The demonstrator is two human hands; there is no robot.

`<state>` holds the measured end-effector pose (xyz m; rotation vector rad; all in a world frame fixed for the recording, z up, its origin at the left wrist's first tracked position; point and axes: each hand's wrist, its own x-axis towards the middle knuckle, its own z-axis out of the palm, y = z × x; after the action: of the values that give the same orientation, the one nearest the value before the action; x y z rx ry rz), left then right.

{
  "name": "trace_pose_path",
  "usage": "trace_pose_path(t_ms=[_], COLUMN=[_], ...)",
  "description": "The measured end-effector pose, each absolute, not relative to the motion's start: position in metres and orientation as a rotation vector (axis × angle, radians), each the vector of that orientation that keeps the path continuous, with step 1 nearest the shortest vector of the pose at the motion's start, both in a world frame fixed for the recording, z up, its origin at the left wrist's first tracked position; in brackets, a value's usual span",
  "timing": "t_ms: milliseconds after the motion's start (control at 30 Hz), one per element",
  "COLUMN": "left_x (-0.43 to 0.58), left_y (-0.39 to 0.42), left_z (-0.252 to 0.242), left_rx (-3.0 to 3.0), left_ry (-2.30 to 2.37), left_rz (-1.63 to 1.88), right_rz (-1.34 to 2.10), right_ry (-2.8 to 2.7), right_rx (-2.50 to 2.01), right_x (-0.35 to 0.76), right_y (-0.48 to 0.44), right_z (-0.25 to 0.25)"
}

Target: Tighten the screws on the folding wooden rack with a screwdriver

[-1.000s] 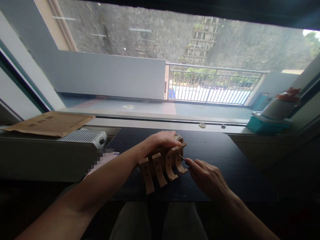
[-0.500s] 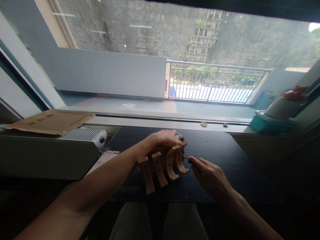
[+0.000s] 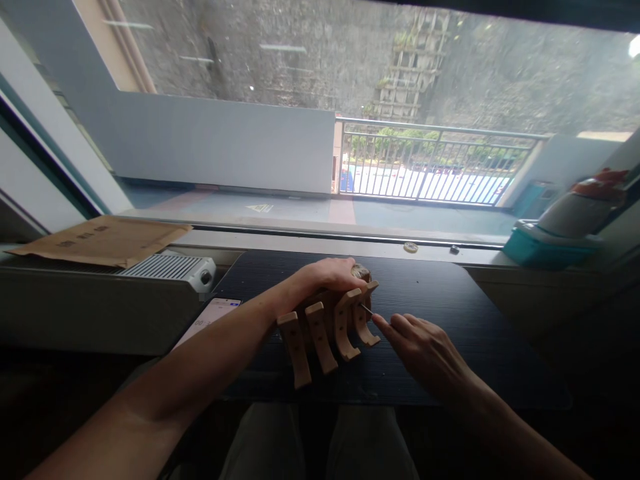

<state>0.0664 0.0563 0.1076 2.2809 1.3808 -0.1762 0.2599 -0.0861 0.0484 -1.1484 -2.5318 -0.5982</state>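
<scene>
A wooden rack (image 3: 346, 327) with several curved wooden hooks, holes showing in their faces, is tilted up on the dark table. My left hand (image 3: 333, 275) grips its back and upper edge, near a shiny, pale rounded part (image 3: 360, 271); the fingers behind it are hidden. My right hand (image 3: 413, 337) is closed around a screwdriver, whose handle is covered by the palm. The thin metal shaft (image 3: 367, 309) points left, its tip at a hole in the rightmost hook.
A lit phone (image 3: 213, 312) lies by my left forearm. On the left, a brown envelope (image 3: 107, 240) rests on a white heater (image 3: 175, 267). Along the sill are a tape roll (image 3: 411, 247), a small dark object (image 3: 454, 249) and a teal box (image 3: 543, 247).
My right hand has turned slightly around the screwdriver, index finger now stretched along it toward the hook. The left hand and rack stay nearly as they were; the view shifts a little.
</scene>
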Motion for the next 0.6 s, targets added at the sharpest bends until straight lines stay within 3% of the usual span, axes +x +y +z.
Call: trace_pose_path(t_ms=[167,367,433,500,600], left_x=[0.065,0.069,0.072,0.074,0.074], left_y=[0.061,0.056,0.051,0.047,0.044], left_z=[0.107,0.109,0.110,0.111,0.111], left_rx=[2.291,2.353,2.389,2.414,2.414], left_ry=[1.343,1.336,1.356,1.376,1.386], left_rz=[-0.206,-0.230,-0.245,-0.252,-0.248], right_rz=[-0.452,0.560,0.757,0.788,0.492], right_ry=[-2.493,-1.853,-1.667,-1.646,-1.907], right_rx=[-1.204,-1.487,-1.549,-1.590,-1.647], right_x=[0.258,0.251,0.249,0.248,0.246], right_y=[-0.083,-0.083,-0.085,-0.087,-0.092], right_z=[0.047,0.033,0.033,0.036,0.045])
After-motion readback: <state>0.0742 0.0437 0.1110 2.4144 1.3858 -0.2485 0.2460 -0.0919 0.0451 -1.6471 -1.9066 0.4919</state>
